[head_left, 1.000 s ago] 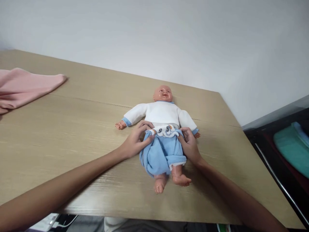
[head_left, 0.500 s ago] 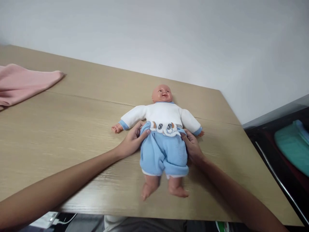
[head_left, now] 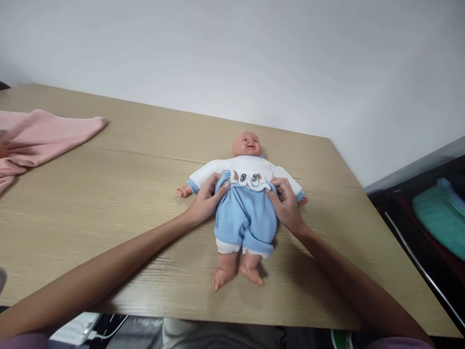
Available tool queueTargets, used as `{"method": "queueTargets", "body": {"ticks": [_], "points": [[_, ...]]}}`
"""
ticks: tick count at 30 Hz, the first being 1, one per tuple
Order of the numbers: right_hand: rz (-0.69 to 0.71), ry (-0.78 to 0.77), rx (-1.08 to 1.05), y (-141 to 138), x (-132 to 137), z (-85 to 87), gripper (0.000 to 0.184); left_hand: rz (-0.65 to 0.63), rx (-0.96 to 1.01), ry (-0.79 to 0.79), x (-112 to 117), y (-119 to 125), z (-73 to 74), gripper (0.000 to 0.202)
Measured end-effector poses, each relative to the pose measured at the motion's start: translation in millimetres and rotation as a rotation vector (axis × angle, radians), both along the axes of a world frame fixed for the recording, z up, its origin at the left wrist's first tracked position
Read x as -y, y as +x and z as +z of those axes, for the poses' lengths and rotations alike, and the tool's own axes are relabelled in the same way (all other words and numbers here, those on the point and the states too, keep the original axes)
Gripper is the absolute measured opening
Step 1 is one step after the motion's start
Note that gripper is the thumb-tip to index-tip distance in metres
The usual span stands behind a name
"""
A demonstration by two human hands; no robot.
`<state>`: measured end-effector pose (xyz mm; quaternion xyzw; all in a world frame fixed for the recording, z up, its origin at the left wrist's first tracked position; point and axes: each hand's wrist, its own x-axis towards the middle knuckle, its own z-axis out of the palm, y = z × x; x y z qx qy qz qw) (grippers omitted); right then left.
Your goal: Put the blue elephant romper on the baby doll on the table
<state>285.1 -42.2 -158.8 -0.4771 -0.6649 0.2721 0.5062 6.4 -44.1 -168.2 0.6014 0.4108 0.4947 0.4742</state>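
A baby doll [head_left: 247,144] lies on its back on the wooden table [head_left: 127,194], head away from me and arms spread. It wears a white top [head_left: 241,163] with blue cuffs and light blue pants [head_left: 241,213] with white leg edges. The pants' waist edge bunches around an embroidered pair of eyes on white cloth. My left hand [head_left: 209,198] is closed on the waistband at the doll's left-of-picture side, thumb on top. On the opposite side, my right hand [head_left: 286,203] pinches the waistband too. Both bare feet stick out below the pants.
Pink cloth [head_left: 54,133] lies crumpled on the table at the far left. Behind the table rises a pale wall [head_left: 218,58]. To the right, beyond the table edge, a teal item [head_left: 439,215] sits on a dark surface. A white box with a cable [head_left: 74,329] shows below the front edge.
Both hands have moved up toward the doll's chest, pulling the waistband higher over the white top. More white leg edge shows, and the feet have shifted closer together.
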Motion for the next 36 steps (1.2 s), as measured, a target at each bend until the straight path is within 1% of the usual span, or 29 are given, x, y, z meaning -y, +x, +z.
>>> {"method": "queueTargets", "body": {"ticks": [2, 4, 5, 7, 9, 11, 14, 17, 19, 21, 23, 25, 28, 30, 31, 33, 35, 36], "points": [[-0.064, -0.09, -0.065, 5, -7, -11.5, 0.031, 0.032, -0.043, -0.02, 0, -2, -0.4, 0.047], [-0.115, -0.19, -0.114, 13, -4, -22.0, 0.037, 0.058, -0.085, -0.03, 4, -4, -2.0, 0.05], [-0.114, -0.243, -0.144, 17, 0, -25.6, 0.039, 0.047, -0.088, -0.036, 7, -5, -2.9, 0.052], [-0.064, -0.351, -0.247, 23, 10, -29.1, 0.041, -0.007, -0.059, -0.054, 14, -6, -4.0, 0.055], [-0.002, -0.454, -0.384, 25, 17, -28.6, 0.043, -0.056, -0.027, -0.068, 18, -6, -3.8, 0.055], [0.012, -0.512, -0.497, 23, 18, -26.4, 0.046, -0.039, 0.002, -0.053, 18, -5, -2.8, 0.056], [-0.007, -0.504, -0.558, 20, 11, -23.7, 0.052, 0.024, 0.036, -0.033, 11, -6, -2.6, 0.058], [0.041, -0.503, -0.563, 21, 2, -22.8, 0.055, 0.03, 0.038, -0.054, 1, -8, -4.7, 0.062], [0.081, -0.516, -0.544, 24, 0, -22.9, 0.052, 0.034, 0.02, -0.037, -4, -9, -6.0, 0.062], [0.093, -0.485, -0.464, 28, 2, -22.5, 0.043, 0.042, -0.008, 0.0, -7, -11, -5.7, 0.059], [0.08, -0.39, -0.33, 29, 6, -19.7, 0.033, 0.031, -0.045, 0.031, -6, -13, -3.1, 0.057], [0.054, -0.247, -0.172, 29, 12, -12.6, 0.025, -0.01, -0.101, 0.071, -2, -15, 1.5, 0.051], [0.023, -0.03, 0.051, 23, 16, 6.2, 0.015, -0.067, -0.273, 0.238, 2, -15, 10.3, 0.044], [0.06, 0.039, 0.131, 16, 13, 19.5, 0.011, -0.086, -0.379, 0.335, 0, -12, 15.8, 0.041], [0.097, 0.028, 0.133, 13, 9, 24.5, 0.011, -0.088, -0.403, 0.338, -2, -11, 18.1, 0.038], [0.179, -0.082, 0.05, 9, -3, 28.9, 0.016, -0.081, -0.372, 0.265, -9, -7, 21.0, 0.036], [0.223, -0.234, -0.08, 9, -14, 24.9, 0.029, -0.053, -0.281, 0.157, -16, -4, 21.5, 0.039], [0.22, -0.291, -0.128, 10, -19, 20.3, 0.035, -0.043, -0.24, 0.109, -18, -2, 20.8, 0.04]]}}
